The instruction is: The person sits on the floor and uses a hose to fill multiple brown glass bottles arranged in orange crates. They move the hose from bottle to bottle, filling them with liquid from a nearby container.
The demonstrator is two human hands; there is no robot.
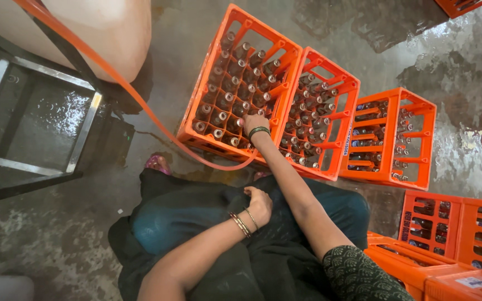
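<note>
Now | right hand (pixel 255 124) gripping bottle (pixel 240 123), orange crate (pixel 205 120) | left hand (pixel 260 204) clenched, lap

Right hand (pixel 254 122) reaches into orange crate (pixel 202 106) of bottles (pixel 229 83).

We seem to be in a bottling or bottle-washing yard of a small drinks works, not a home: the concrete floor (pixel 430 61) is wet and stained all over, and orange plastic crates (pixel 241 83) packed with rows of glass bottles (pixel 231 83) stand side by side on it, with more crates (pixel 389 136) lying on their sides and stacked at the right edge. We also see an orange hose (pixel 140 103) snaking across the floor from a large pale tank (pixel 107 28) at the upper left, beside a wet steel-framed stand (pixel 34 122).
</note>
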